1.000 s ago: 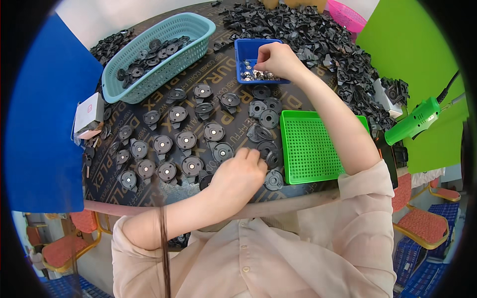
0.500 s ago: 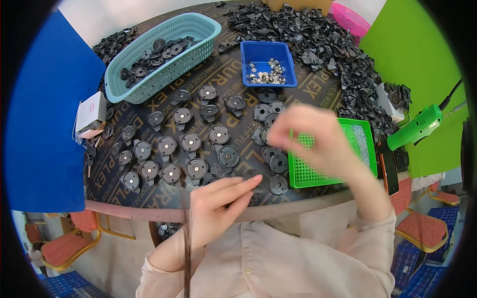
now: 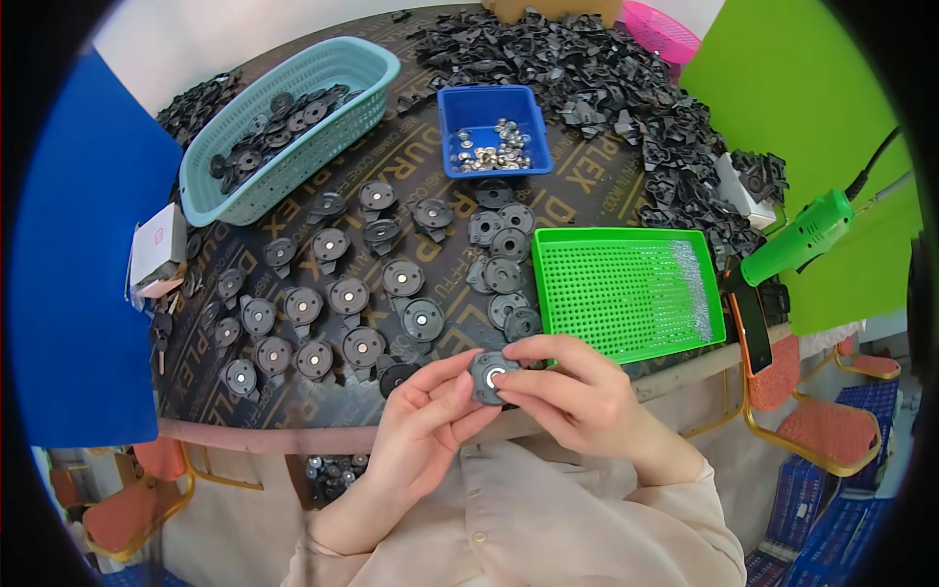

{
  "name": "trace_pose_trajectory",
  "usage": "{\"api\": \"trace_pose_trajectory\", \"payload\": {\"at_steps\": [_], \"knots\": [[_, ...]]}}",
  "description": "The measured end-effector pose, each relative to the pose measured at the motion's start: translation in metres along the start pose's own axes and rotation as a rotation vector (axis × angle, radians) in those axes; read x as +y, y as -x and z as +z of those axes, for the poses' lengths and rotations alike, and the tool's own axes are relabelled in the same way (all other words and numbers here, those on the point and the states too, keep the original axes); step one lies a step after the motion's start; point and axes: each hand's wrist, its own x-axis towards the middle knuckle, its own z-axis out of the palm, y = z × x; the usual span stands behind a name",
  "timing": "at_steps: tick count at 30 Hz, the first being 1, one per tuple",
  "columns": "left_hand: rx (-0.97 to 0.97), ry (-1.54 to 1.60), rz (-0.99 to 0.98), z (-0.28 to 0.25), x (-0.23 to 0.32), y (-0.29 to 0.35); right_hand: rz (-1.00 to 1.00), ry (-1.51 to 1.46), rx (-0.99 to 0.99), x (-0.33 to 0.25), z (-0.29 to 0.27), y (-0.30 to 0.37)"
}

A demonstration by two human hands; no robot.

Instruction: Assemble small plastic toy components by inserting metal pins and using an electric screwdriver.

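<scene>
Near the table's front edge, my left hand (image 3: 426,419) grips a round black plastic part (image 3: 481,366) between thumb and fingers. My right hand (image 3: 575,393) meets it from the other side, its fingertips closed on the part's edge and pressing at a shiny metal disc (image 3: 496,379) in the middle. Rows of similar black parts with bright centres (image 3: 349,295) lie to the left of my hands. Just beyond them, a cluster of round black pieces with holes in the middle (image 3: 503,275) lies beside the green tray.
A green perforated tray (image 3: 597,293) holds small silvery pieces along its right side. Farther back are a blue bin (image 3: 453,132) of metal discs, a teal basket (image 3: 210,205) of black parts and a heap of black pieces (image 3: 587,88). A green power screwdriver (image 3: 797,238) hangs at the right.
My right hand has come down and left from above the green tray to the black part. My left hand now holds that part up, and both hands meet at it. The view has shifted slightly.
</scene>
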Motion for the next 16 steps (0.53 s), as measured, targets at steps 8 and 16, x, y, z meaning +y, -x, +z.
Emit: {"api": "trace_pose_trajectory", "payload": {"at_steps": [8,16], "knots": [[0.055,0.072,-0.037,-0.014,-0.004,0.003,0.182,0.073,0.027,0.044,-0.046,-0.049],[-0.069,0.010,-0.095,-0.023,-0.009,0.006,0.857,1.160,-0.280,0.235,-0.122,-0.102]]}}
